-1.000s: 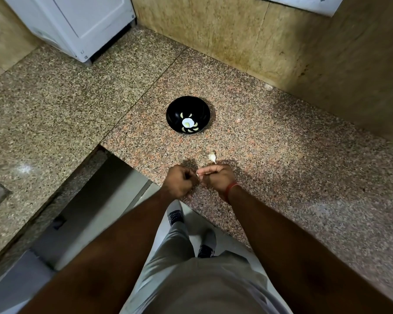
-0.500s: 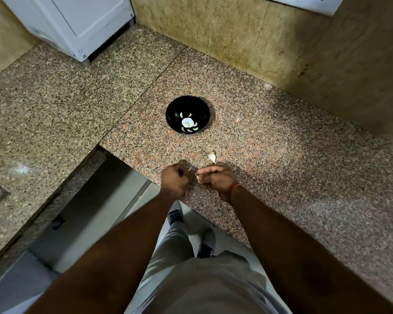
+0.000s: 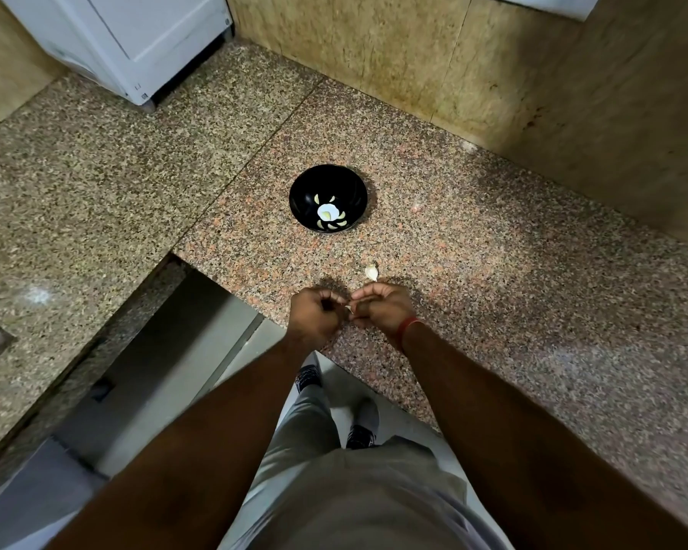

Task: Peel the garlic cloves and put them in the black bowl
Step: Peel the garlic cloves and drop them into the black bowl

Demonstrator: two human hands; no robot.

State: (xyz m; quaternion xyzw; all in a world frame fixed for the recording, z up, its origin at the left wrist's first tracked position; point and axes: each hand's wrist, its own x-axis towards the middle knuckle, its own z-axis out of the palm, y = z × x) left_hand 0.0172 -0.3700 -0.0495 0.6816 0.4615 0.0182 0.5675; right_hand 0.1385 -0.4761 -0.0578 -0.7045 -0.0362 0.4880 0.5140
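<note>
my left hand (image 3: pixel 314 315) + right hand (image 3: pixel 382 307) both curled, pinching one garlic clove (image 3: pixel 349 308) at frame centre | loose clove (image 3: pixel 371 272) just above | black bowl (image 3: pixel 306 192) upper centre, peeled cloves (image 3: pixel 336 223) inside

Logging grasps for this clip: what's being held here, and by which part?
A garlic clove, pinched between both hands: left hand, right hand. Which part each grip takes cannot be told.

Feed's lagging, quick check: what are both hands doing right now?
Left hand: fingers curled, pinching the clove.
Right hand: fingers curled, holding the same clove from the other side.
</note>
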